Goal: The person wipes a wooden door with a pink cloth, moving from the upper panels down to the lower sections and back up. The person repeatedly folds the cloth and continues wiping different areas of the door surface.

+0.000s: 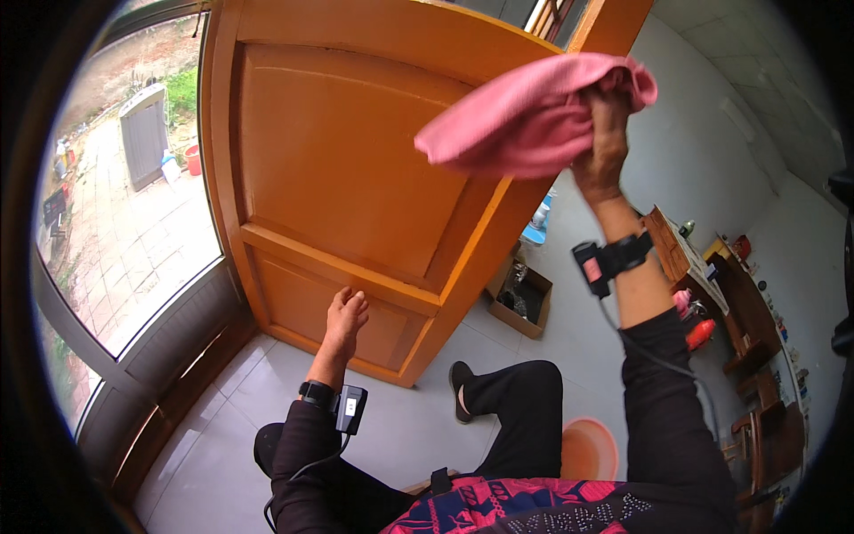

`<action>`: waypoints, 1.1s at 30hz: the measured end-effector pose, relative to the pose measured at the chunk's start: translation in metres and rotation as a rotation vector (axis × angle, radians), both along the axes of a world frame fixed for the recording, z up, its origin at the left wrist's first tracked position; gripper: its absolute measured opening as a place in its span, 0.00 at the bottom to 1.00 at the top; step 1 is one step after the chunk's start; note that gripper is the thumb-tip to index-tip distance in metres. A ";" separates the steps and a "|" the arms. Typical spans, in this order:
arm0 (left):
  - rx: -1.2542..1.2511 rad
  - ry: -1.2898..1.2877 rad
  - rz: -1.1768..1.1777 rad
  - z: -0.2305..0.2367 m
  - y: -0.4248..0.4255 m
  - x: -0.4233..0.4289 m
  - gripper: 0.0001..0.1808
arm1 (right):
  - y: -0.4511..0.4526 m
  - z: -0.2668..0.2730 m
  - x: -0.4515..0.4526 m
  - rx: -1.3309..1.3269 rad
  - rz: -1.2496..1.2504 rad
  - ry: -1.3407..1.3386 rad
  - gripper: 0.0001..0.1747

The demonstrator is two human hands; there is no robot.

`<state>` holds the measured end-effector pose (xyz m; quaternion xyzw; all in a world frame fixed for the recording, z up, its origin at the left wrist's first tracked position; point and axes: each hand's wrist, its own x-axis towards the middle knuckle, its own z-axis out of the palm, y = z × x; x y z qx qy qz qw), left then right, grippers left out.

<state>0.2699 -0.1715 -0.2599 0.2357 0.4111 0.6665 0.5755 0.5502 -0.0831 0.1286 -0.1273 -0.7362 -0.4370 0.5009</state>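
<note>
My right hand (606,140) grips a bunched pink cloth (514,120) at the upper edge side of an orange-brown wooden door (353,167). The cloth overlaps the door's stile in view; whether it presses on the wood I cannot tell. Its folds hide part of my fingers. Lower down, my left hand (347,317) holds nothing, its fingers loosely bent and a little apart. That hand appears in front of the door's lower rail, and I cannot tell if it touches. The door stands ajar, with a large upper panel and a smaller lower one.
A pink basin (590,450) of tinted liquid sits by my right leg on the tiled floor (387,427). Behind the door's edge is an open cardboard box (524,300). Wooden furniture (750,320) lines the right wall. A glazed frame (133,200) at left shows a paved yard.
</note>
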 end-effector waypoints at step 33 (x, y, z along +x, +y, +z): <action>0.136 -0.196 -0.159 0.034 -0.016 0.000 0.22 | -0.049 -0.294 -0.032 -0.593 -0.209 -0.543 0.30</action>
